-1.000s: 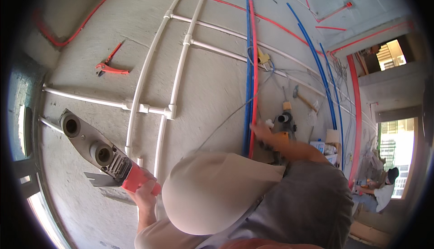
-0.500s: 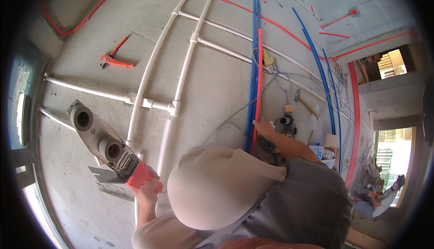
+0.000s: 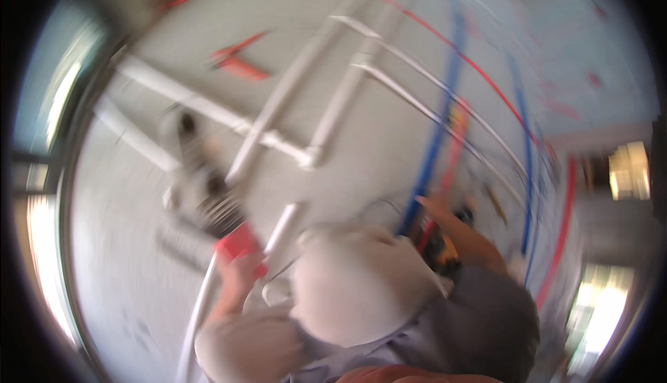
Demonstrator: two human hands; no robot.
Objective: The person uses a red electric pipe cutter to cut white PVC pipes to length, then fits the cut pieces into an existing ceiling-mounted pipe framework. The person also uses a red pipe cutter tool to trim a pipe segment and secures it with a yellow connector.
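Just beyond the fingers of the left hand (image 3: 240,272) is the body of a long grey metal tool with a red plastic handle (image 3: 219,204), and yeah, those fingers are wrapped around that handle. The far end is pretty blurry, near some straight white plastic pipes (image 3: 283,96). The right hand (image 3: 439,210) is at a straight red plastic pipe (image 3: 454,153), too smeared to tell if its fingers grip it. Blue plastic pipes (image 3: 438,133) run right by those fingertips. Well ahead of the left fingers, a red V-shaped pipe cutter (image 3: 244,69) lies on the grey concrete floor (image 3: 333,185).
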